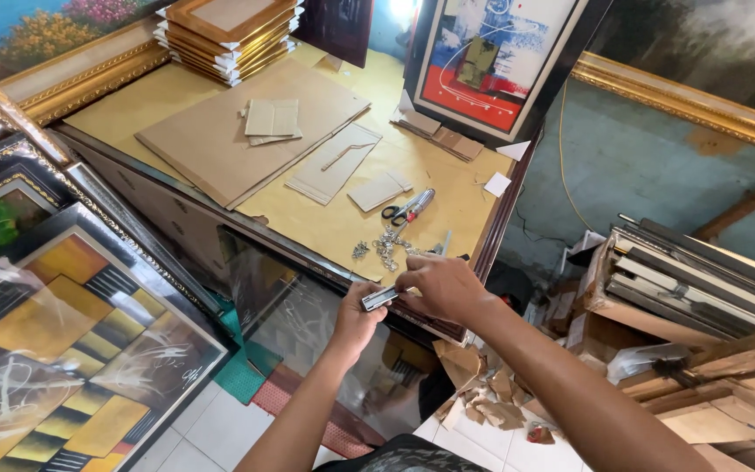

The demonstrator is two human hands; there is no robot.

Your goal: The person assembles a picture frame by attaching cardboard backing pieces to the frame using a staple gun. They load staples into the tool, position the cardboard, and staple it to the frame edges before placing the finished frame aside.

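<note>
Left hand [356,319]: curled up from below at the counter's near edge, grip pinching the left end of a small flat silvery metal piece [379,299].
Right hand [443,284]: laid over from the right, fingertips pressed on the other end of the same metal piece; grip closed on it.
Metal piece: held between both hands, right at the dark rim of the yellowish paper-covered counter [342,223], just above a sheet of clear glass [294,319] leaning against the counter's front.
Hardware: little heap of silvery metal hooks and chain bits [384,247] on the counter, just beyond the hands.
Scissors: black-and-red-handled scissors [406,208] lying a bit further back, near small pale cardboard offcuts [379,190].
Cardboard: large brown cardboard sheet [238,131] flat across the counter's middle, smaller pieces on top.
Far corner: stack of wooden picture frames [229,35] with white corner protectors.
Back edge: black-framed abstract painting in red, blue and white [491,61], standing tilted.
Left side: abstract paintings in dark frames [72,350], leaning well apart from the hands.
Floor: torn brown cardboard scraps [482,402] on white tiles below the right forearm.
Right side: pile of frame mouldings and wooden strips [701,297].
</note>
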